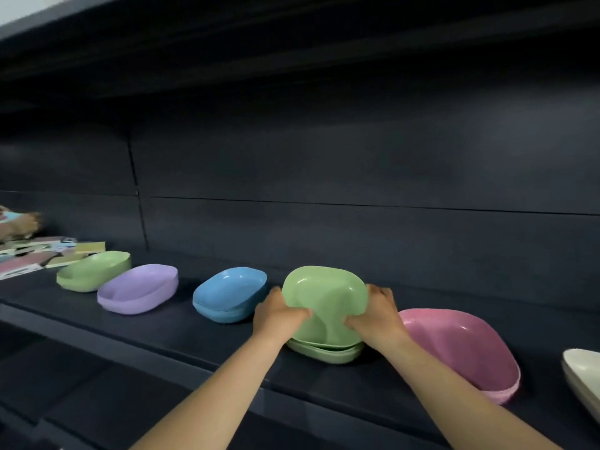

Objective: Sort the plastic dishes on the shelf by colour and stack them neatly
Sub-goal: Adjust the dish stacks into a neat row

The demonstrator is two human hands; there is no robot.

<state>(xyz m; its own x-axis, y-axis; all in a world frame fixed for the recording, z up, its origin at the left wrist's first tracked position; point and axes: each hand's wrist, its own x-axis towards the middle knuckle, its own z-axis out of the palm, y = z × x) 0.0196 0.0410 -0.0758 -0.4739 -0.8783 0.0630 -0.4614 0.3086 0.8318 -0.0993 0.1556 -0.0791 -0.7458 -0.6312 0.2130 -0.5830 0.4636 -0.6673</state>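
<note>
Both hands grip one green dish [324,303] from opposite sides, the left hand [279,315] at its left rim and the right hand [373,315] at its right, thumbs inside. It is tilted up toward the camera, its near edge resting in the green stack [328,352] below, probably so it can drop squarely into the nest. Along the shelf [194,339] sit other colours apart: pink dishes [461,349] to the right, a cream dish [584,378] at the edge, blue dishes [227,293], purple dishes [139,287], and farther left a second green pile [94,271], likely still to merge.
</note>
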